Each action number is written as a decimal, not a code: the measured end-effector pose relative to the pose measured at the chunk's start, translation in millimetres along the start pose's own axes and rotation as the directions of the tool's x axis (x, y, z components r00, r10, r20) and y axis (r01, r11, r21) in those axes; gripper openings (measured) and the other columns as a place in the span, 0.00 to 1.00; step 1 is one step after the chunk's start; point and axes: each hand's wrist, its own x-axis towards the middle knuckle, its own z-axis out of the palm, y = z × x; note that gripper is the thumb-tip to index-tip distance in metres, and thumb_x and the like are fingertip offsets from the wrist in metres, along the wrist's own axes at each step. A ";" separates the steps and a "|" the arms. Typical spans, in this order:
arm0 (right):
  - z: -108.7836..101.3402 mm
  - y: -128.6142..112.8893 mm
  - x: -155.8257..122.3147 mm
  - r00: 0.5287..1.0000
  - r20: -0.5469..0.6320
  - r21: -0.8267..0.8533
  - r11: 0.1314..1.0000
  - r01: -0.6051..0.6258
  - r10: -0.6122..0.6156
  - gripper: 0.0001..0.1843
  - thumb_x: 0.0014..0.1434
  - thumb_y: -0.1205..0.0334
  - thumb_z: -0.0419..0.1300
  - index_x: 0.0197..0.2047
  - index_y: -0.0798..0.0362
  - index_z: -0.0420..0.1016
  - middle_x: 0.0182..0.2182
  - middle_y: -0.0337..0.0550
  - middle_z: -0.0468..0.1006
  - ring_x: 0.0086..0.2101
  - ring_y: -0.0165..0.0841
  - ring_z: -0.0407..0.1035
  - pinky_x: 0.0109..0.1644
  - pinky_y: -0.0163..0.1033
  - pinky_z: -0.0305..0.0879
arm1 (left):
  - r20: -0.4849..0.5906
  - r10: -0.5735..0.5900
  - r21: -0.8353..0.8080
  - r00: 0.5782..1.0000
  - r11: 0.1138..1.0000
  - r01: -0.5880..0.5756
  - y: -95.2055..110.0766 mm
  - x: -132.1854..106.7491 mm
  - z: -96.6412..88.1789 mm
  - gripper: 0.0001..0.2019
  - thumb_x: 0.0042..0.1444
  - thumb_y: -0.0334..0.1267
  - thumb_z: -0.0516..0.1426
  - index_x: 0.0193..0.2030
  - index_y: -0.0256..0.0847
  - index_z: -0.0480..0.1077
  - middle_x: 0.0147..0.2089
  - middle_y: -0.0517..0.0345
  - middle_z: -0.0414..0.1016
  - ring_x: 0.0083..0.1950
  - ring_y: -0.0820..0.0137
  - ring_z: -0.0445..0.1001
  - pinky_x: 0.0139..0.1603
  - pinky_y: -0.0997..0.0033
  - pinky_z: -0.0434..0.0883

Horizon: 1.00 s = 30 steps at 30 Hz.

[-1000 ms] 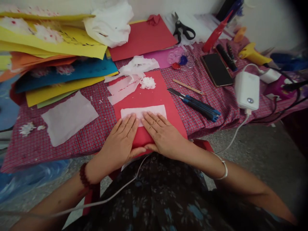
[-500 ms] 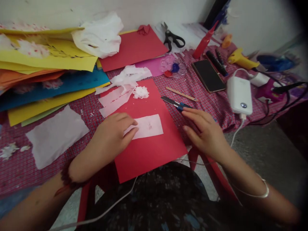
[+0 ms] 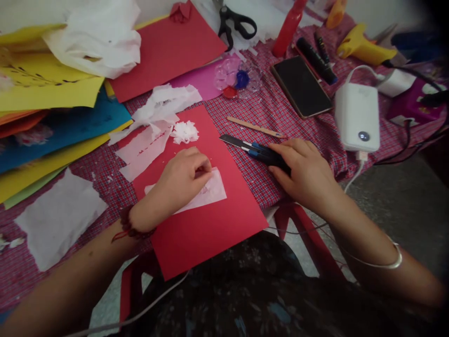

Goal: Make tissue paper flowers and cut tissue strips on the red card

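A strip of thin white tissue paper (image 3: pixel 218 188) lies on a red paper sheet (image 3: pixel 210 234) in front of me. My left hand (image 3: pixel 184 177) covers much of the strip, its thumb and forefinger pinched together at the upper edge. A pinkish mark shows on the strip beneath those fingertips. To the right lies a blue and black utility knife (image 3: pixel 257 150) with its blade out. The fingers and thumb of my right hand (image 3: pixel 306 175) are around the rear of its handle. A crumpled white paper tuft (image 3: pixel 185 133) sits on the red sheet beyond my left hand.
A wooden stick (image 3: pixel 256 127) lies beyond the knife. Farther back are scissors (image 3: pixel 235 25), a phone (image 3: pixel 300 86), a red bottle (image 3: pixel 288 30) and a white power bank (image 3: pixel 358 117) with cables. Coloured paper (image 3: pixel 63 124) is stacked left, behind another tissue piece (image 3: pixel 59 217).
My left hand has moved right along the tissue strip and its fingers have closed. My right hand has slid back along the knife's handle and closed around its rear. The view has shifted.
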 end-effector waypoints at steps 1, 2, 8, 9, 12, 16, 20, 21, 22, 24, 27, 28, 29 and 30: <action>-1.3 0.2 0.2 1.000 0.006 0.014 1.000 0.003 -0.003 0.22 0.64 0.64 0.61 0.61 0.54 0.75 0.50 0.56 0.79 0.51 0.53 0.75 0.57 0.62 0.74 | -0.013 0.030 0.001 0.999 1.000 -0.030 -0.8 -1.7 0.7 0.06 0.59 0.33 0.58 0.31 0.42 0.68 0.34 0.56 0.72 0.38 0.64 0.71 0.41 0.62 0.69; -3.2 0.2 0.2 1.000 0.014 0.033 0.999 0.007 -0.008 0.22 0.64 0.64 0.61 0.61 0.54 0.75 0.50 0.56 0.79 0.51 0.52 0.75 0.57 0.61 0.74 | -0.028 0.059 0.006 0.998 0.998 -0.059 -1.3 -3.7 1.5 0.06 0.60 0.33 0.57 0.31 0.43 0.67 0.34 0.55 0.72 0.39 0.63 0.71 0.42 0.61 0.69; -18.6 -1.0 -2.9 0.994 0.040 0.152 0.984 0.098 -0.106 0.22 0.65 0.66 0.59 0.62 0.52 0.73 0.54 0.55 0.78 0.53 0.49 0.75 0.58 0.57 0.74 | -0.083 0.125 -0.101 0.989 0.986 -0.133 0.0 -19.2 1.6 0.06 0.64 0.35 0.54 0.35 0.44 0.64 0.39 0.54 0.75 0.44 0.62 0.74 0.47 0.59 0.70; -20.0 -0.8 -3.6 0.990 0.044 0.156 0.979 0.129 -0.138 0.22 0.65 0.66 0.59 0.62 0.54 0.74 0.53 0.56 0.78 0.53 0.50 0.75 0.57 0.58 0.74 | -0.088 0.104 -0.143 0.991 0.983 -0.116 0.3 -21.4 0.8 0.05 0.64 0.35 0.55 0.35 0.44 0.65 0.40 0.55 0.76 0.44 0.63 0.74 0.46 0.60 0.70; -20.7 -0.1 -5.9 0.976 0.059 0.137 0.970 0.201 -0.210 0.21 0.65 0.67 0.60 0.61 0.57 0.74 0.53 0.57 0.79 0.51 0.52 0.75 0.54 0.59 0.73 | -0.090 -0.006 -0.299 0.996 0.954 -0.021 -0.3 -25.8 -1.3 0.05 0.62 0.35 0.57 0.36 0.45 0.65 0.43 0.56 0.78 0.46 0.65 0.76 0.47 0.62 0.70; -19.5 -2.8 -9.0 0.973 0.104 0.108 0.975 0.193 -0.204 0.22 0.65 0.66 0.59 0.62 0.48 0.74 0.54 0.52 0.79 0.52 0.51 0.75 0.53 0.58 0.70 | -0.055 -0.105 -0.488 0.993 0.870 0.065 -2.8 -25.9 -2.5 0.06 0.62 0.39 0.59 0.35 0.45 0.66 0.44 0.56 0.78 0.48 0.65 0.78 0.50 0.63 0.71; -22.3 -9.3 -10.2 0.967 0.169 0.098 0.979 0.178 -0.193 0.23 0.67 0.65 0.57 0.63 0.40 0.74 0.54 0.48 0.80 0.52 0.52 0.74 0.55 0.61 0.67 | -0.029 -0.166 -0.469 0.986 0.873 0.134 -0.5 -23.4 -3.9 0.06 0.61 0.41 0.59 0.35 0.45 0.67 0.44 0.57 0.79 0.46 0.66 0.77 0.48 0.64 0.74; -23.4 -10.7 -10.4 0.964 0.182 0.092 0.980 0.177 -0.192 0.23 0.67 0.65 0.56 0.63 0.39 0.74 0.54 0.47 0.80 0.52 0.52 0.74 0.55 0.61 0.67 | -0.026 -0.179 -0.452 0.984 0.880 0.148 1.1 -22.9 -4.4 0.06 0.61 0.40 0.58 0.35 0.45 0.67 0.44 0.57 0.79 0.45 0.67 0.77 0.47 0.65 0.74; -24.5 -11.8 -10.5 0.962 0.194 0.088 0.980 0.176 -0.190 0.23 0.67 0.64 0.56 0.62 0.38 0.74 0.54 0.47 0.80 0.52 0.52 0.74 0.55 0.61 0.66 | -0.024 -0.189 -0.439 0.982 0.884 0.159 2.9 -22.5 -4.9 0.05 0.61 0.40 0.58 0.35 0.45 0.67 0.43 0.58 0.79 0.44 0.67 0.77 0.47 0.65 0.74; -26.5 -13.0 -11.1 0.958 0.215 0.083 0.981 0.176 -0.190 0.23 0.67 0.63 0.56 0.62 0.37 0.74 0.54 0.46 0.80 0.52 0.52 0.73 0.55 0.62 0.66 | -0.026 -0.199 -0.427 0.980 0.888 0.169 6.3 -22.1 -5.8 0.05 0.61 0.40 0.58 0.35 0.44 0.67 0.41 0.57 0.78 0.43 0.67 0.76 0.46 0.66 0.74; -28.3 -13.6 -12.0 0.953 0.230 0.086 0.979 0.183 -0.198 0.23 0.67 0.63 0.56 0.62 0.37 0.74 0.54 0.46 0.80 0.52 0.53 0.73 0.55 0.63 0.65 | -0.022 -0.202 -0.420 0.979 0.891 0.174 9.4 -22.1 -6.6 0.05 0.61 0.38 0.58 0.35 0.43 0.66 0.40 0.58 0.78 0.42 0.68 0.76 0.46 0.66 0.74; -28.6 -14.1 -11.9 0.952 0.233 0.089 0.979 0.181 -0.198 0.23 0.67 0.63 0.56 0.62 0.37 0.74 0.53 0.46 0.80 0.52 0.53 0.73 0.56 0.63 0.65 | -0.019 -0.201 -0.416 0.979 0.893 0.175 9.7 -22.0 -6.5 0.05 0.62 0.38 0.57 0.35 0.43 0.66 0.40 0.58 0.78 0.42 0.68 0.76 0.45 0.66 0.74; -28.8 -14.9 -11.6 0.951 0.236 0.094 0.979 0.180 -0.198 0.23 0.66 0.63 0.56 0.62 0.38 0.75 0.53 0.47 0.80 0.52 0.54 0.73 0.56 0.63 0.65 | -0.020 -0.200 -0.414 0.980 0.894 0.174 9.9 -21.9 -6.3 0.05 0.62 0.37 0.57 0.35 0.43 0.66 0.40 0.58 0.77 0.42 0.68 0.76 0.45 0.66 0.74; -28.9 -16.1 -11.0 0.950 0.240 0.100 0.979 0.179 -0.198 0.23 0.66 0.63 0.57 0.62 0.38 0.75 0.53 0.47 0.79 0.52 0.54 0.73 0.56 0.63 0.65 | -0.022 -0.199 -0.416 0.980 0.893 0.171 9.9 -21.7 -6.0 0.05 0.62 0.37 0.58 0.35 0.43 0.66 0.39 0.59 0.77 0.41 0.69 0.75 0.45 0.67 0.74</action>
